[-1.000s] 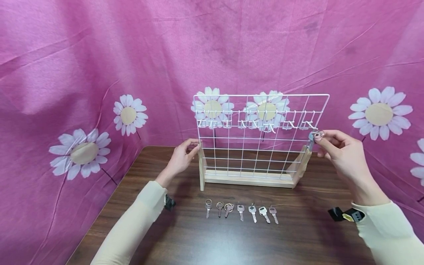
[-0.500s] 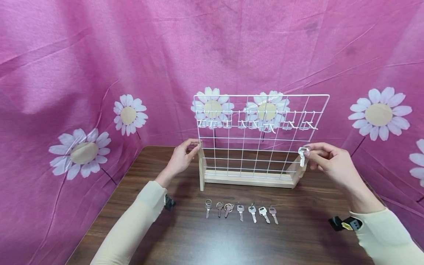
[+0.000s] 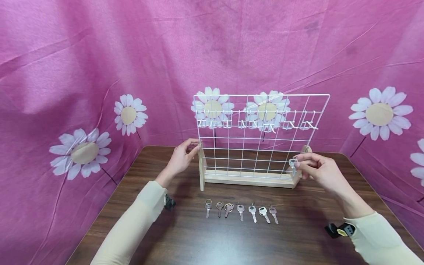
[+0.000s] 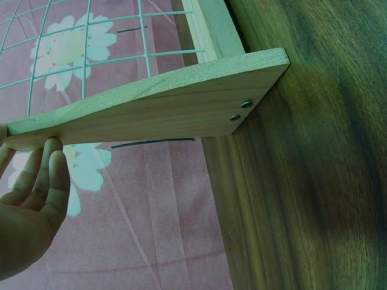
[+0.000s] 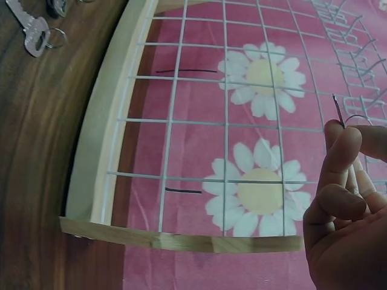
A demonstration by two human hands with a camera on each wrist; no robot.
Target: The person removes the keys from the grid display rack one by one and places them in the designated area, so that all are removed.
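My right hand [image 3: 320, 171] pinches a silver key [image 3: 293, 162] by its ring end between thumb and fingers, in front of the rack's lower right corner. In the right wrist view the key [image 5: 338, 110] shows edge-on above the fingertips. My left hand [image 3: 180, 158] holds the left wooden side [image 3: 201, 167] of a stand at its upper end; the left wrist view has its fingers [image 4: 58, 175] against that side's outer face. The stand carries a white wire grid [image 3: 253, 139], with a row of white hooks [image 3: 271, 127] across its upper part.
Several keys, some with visible rings, lie in a row on the dark wooden table [image 3: 185, 235] before the stand, among them a key [image 3: 208, 209] at the left end and one [image 3: 273, 214] at the right end. A pink flowered cloth [image 3: 165, 55] hangs behind.
My right hand has come down and to the left with the key, from beside the grid's right edge to its lower right corner. The left hand and the stand have stayed put.
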